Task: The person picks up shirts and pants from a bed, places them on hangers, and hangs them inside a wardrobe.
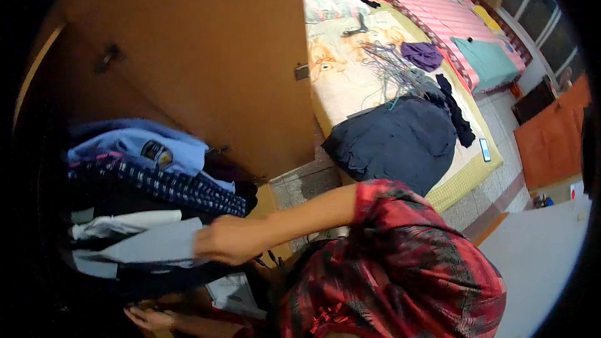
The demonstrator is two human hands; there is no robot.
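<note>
Inside the dark wardrobe, several garments are bunched together. My right hand (pixel 230 240), slightly blurred, is closed at the edge of a light grey garment (pixel 153 244). Beside that garment is a white cloth (pixel 125 222). Farther up are a dark blue patterned garment (pixel 169 181) and a light blue shirt (pixel 134 144) with a dark badge. My left hand (pixel 150 318) is low in the wardrobe, below the dark clothing, with its fingers stretched out in dim light. A white box (pixel 235 294) is between my two forearms.
A brown wardrobe door (pixel 206 56) stands open. Beyond it, a bed (pixel 338 97) holds a dark grey garment (pixel 400 141), a pile of wire hangers (pixel 397 69), a purple cloth (pixel 421 56) and a phone (pixel 484 149). A second bed with pink striped bedding (pixel 426 3) is farther back.
</note>
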